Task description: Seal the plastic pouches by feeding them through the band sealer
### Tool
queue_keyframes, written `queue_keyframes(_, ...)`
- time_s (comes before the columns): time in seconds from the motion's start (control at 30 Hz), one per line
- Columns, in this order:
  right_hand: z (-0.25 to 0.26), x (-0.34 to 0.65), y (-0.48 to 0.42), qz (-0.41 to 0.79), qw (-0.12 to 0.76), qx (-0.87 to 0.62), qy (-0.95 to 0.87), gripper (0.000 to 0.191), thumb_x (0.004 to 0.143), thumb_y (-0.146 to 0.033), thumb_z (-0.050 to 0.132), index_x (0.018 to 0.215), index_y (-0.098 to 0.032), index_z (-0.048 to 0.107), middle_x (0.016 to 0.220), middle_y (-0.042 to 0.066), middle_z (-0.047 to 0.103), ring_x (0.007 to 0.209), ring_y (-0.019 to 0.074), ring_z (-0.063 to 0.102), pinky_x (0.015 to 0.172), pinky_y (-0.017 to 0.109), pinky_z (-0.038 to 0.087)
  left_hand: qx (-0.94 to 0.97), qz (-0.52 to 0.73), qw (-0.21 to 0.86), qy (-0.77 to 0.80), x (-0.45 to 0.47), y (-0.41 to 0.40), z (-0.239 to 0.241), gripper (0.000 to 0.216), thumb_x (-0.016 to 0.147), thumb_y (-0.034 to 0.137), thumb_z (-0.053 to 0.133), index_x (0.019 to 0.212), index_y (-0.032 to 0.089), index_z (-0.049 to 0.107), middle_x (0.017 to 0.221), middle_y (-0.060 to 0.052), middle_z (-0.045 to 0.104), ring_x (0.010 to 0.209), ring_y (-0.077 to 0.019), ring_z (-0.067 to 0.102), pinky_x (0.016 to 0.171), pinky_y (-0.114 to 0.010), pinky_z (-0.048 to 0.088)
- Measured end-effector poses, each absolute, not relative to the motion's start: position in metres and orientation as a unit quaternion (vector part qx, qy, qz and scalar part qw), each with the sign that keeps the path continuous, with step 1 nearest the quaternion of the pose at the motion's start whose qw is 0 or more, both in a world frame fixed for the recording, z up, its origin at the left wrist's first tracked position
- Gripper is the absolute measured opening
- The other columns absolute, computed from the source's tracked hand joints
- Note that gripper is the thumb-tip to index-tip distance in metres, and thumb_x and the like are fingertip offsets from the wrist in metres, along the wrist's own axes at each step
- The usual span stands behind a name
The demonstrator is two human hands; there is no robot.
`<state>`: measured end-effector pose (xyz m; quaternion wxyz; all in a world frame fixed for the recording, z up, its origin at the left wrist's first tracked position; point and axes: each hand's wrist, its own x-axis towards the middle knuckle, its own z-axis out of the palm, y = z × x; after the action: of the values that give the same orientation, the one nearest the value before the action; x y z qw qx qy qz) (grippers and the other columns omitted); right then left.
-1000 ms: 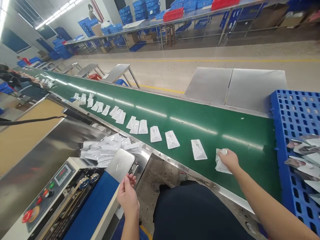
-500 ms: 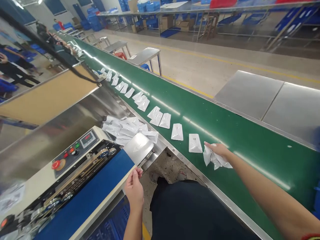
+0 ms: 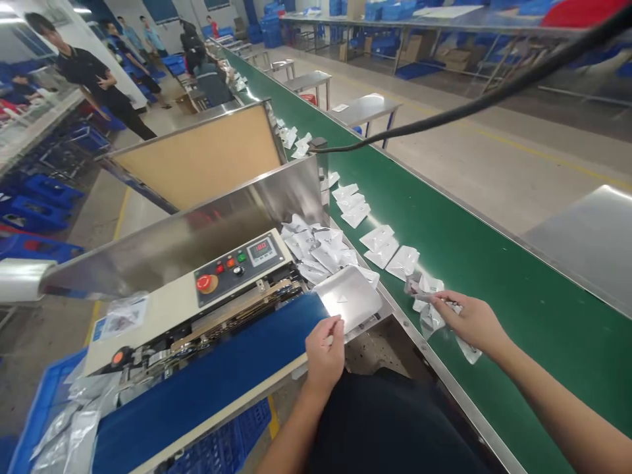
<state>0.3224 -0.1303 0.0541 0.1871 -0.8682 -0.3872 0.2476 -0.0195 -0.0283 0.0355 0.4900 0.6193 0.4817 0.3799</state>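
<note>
- Since a moment ago, the right hand (image 3: 471, 322) has drawn a crumpled bunch of foil pouches (image 3: 429, 309) back toward the steel rail (image 3: 434, 365) on the near side of the green conveyor belt (image 3: 494, 263); one pouch corner hangs past the hand.
- Its fingers (image 3: 442, 299) are clenched on that bunch, which lies on the belt's smooth rubber, creased and glinting.
- The left hand (image 3: 323, 359) sits at the blue feed belt (image 3: 207, 355) of a band sealer (image 3: 237, 266), its fingers (image 3: 333, 329) pinching the near edge of a single foil pouch (image 3: 348, 297).
- That pouch lies flat and tilted beside the feed belt, a pale, glossy, tapering shape; glare makes its print hard to read, and it may be a foil laminate.
- Behind it, a loose heap of similar pouches (image 3: 316, 250) sits on steel beside the sealer's control panel, with its red stop button and lit digital display (image 3: 261, 251).
- More pouches (image 3: 390, 253) lie in a ragged line along the green belt, each separate or slightly overlapping.
- A brushed-steel hood (image 3: 197, 237) rises behind the sealer, and a black cable (image 3: 494, 99) crosses overhead.
- Farther down the room, a person (image 3: 99, 72) stands beside the line.
</note>
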Motion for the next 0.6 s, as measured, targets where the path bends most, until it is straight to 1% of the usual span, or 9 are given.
queue_keyframes(0.07, 0.085, 0.282, -0.106, 0.268, 0.221, -0.827, -0.443, 0.055, 0.095, -0.072, 0.057, 0.104, -0.024, 0.083, 0.058, 0.002, 0.066, 0.044, 0.0184, 0.045, 0.051, 0.033, 0.037, 0.637, 0.392, 0.488, 0.45, -0.005, -0.017, 0.04, 0.036, 0.103, 0.043, 0.066, 0.125, 0.02, 0.083, 0.125, -0.015, 0.082, 0.117, -0.031, 0.076, 0.104, -0.043, 0.061)
queue_keyframes(0.13, 0.107, 0.245, -0.079, 0.294, 0.256, -0.775, -0.498, 0.053, 0.097, -0.071, 0.058, 0.1, -0.024, 0.083, 0.067, 0.002, 0.071, 0.048, 0.0173, 0.049, 0.052, 0.032, 0.039, 0.641, 0.412, 0.493, 0.42, 0.007, -0.006, 0.042, 0.038, 0.103, 0.041, 0.066, 0.132, 0.02, 0.08, 0.136, -0.015, 0.078, 0.127, -0.0314, 0.073, 0.11, -0.045, 0.059)
queue_keyframes(0.17, 0.113, 0.23, -0.066, 0.308, 0.267, -0.75, -0.521, 0.051, 0.097, -0.07, 0.059, 0.096, -0.024, 0.082, 0.07, 0.002, 0.072, 0.052, 0.0174, 0.052, 0.053, 0.031, 0.041, 0.64, 0.423, 0.494, 0.41, 0.01, -0.002, 0.042, 0.035, 0.104, 0.04, 0.065, 0.128, 0.021, 0.082, 0.135, -0.014, 0.079, 0.127, -0.0309, 0.073, 0.111, -0.045, 0.059)
queue_keyframes(0.23, 0.117, 0.208, -0.042, 0.338, 0.275, -0.708, -0.555, 0.049, 0.096, -0.067, 0.063, 0.088, -0.023, 0.081, 0.069, 0.001, 0.071, 0.057, 0.0181, 0.057, 0.056, 0.03, 0.045, 0.628, 0.444, 0.486, 0.415, 0.011, 0.007, 0.04, 0.032, 0.106, 0.04, 0.063, 0.118, 0.021, 0.085, 0.121, -0.013, 0.083, 0.114, -0.0284, 0.078, 0.105, -0.042, 0.061)
queue_keyframes(0.3, 0.113, 0.196, -0.025, 0.368, 0.268, -0.679, -0.575, 0.048, 0.095, -0.067, 0.066, 0.083, -0.023, 0.081, 0.066, 0.001, 0.07, 0.06, 0.0187, 0.058, 0.058, 0.029, 0.047, 0.606, 0.454, 0.478, 0.445, 0.007, 0.013, 0.034, 0.032, 0.105, 0.04, 0.065, 0.119, 0.02, 0.084, 0.109, -0.012, 0.084, 0.099, -0.0253, 0.079, 0.094, -0.038, 0.064)
queue_keyframes(0.33, 0.109, 0.194, -0.018, 0.381, 0.264, -0.668, -0.582, 0.048, 0.094, -0.067, 0.067, 0.082, -0.023, 0.081, 0.066, 0.001, 0.07, 0.061, 0.0192, 0.059, 0.059, 0.029, 0.048, 0.596, 0.455, 0.478, 0.456, 0.004, 0.015, 0.03, 0.032, 0.104, 0.041, 0.066, 0.121, 0.02, 0.084, 0.108, -0.012, 0.084, 0.096, -0.0245, 0.078, 0.091, -0.037, 0.063)
queue_keyframes(0.5, 0.095, 0.198, -0.002, 0.432, 0.272, -0.646, -0.568, 0.05, 0.091, -0.07, 0.07, 0.082, -0.022, 0.08, 0.071, 0.002, 0.071, 0.066, 0.0201, 0.062, 0.062, 0.029, 0.049, 0.565, 0.469, 0.519, 0.438, -0.003, 0.017, 0.015, 0.032, 0.104, 0.042, 0.065, 0.111, 0.019, 0.087, 0.119, -0.014, 0.082, 0.113, -0.0279, 0.076, 0.104, -0.041, 0.059)
queue_keyframes(0.53, 0.093, 0.2, 0.0, 0.448, 0.268, -0.649, -0.554, 0.05, 0.09, -0.071, 0.072, 0.082, -0.022, 0.079, 0.069, 0.002, 0.07, 0.064, 0.0196, 0.061, 0.06, 0.029, 0.049, 0.554, 0.476, 0.519, 0.444, -0.002, 0.016, 0.013, 0.032, 0.103, 0.042, 0.066, 0.109, 0.019, 0.087, 0.117, -0.014, 0.083, 0.111, -0.0281, 0.076, 0.103, -0.041, 0.059)
queue_keyframes(0.6, 0.089, 0.205, 0.006, 0.488, 0.249, -0.665, -0.507, 0.051, 0.085, -0.072, 0.077, 0.083, -0.022, 0.076, 0.065, 0.001, 0.068, 0.06, 0.0188, 0.059, 0.057, 0.029, 0.047, 0.515, 0.485, 0.516, 0.483, 0.001, 0.015, 0.008, 0.034, 0.101, 0.045, 0.068, 0.1, 0.017, 0.087, 0.102, -0.012, 0.084, 0.098, -0.0271, 0.077, 0.093, -0.038, 0.06)
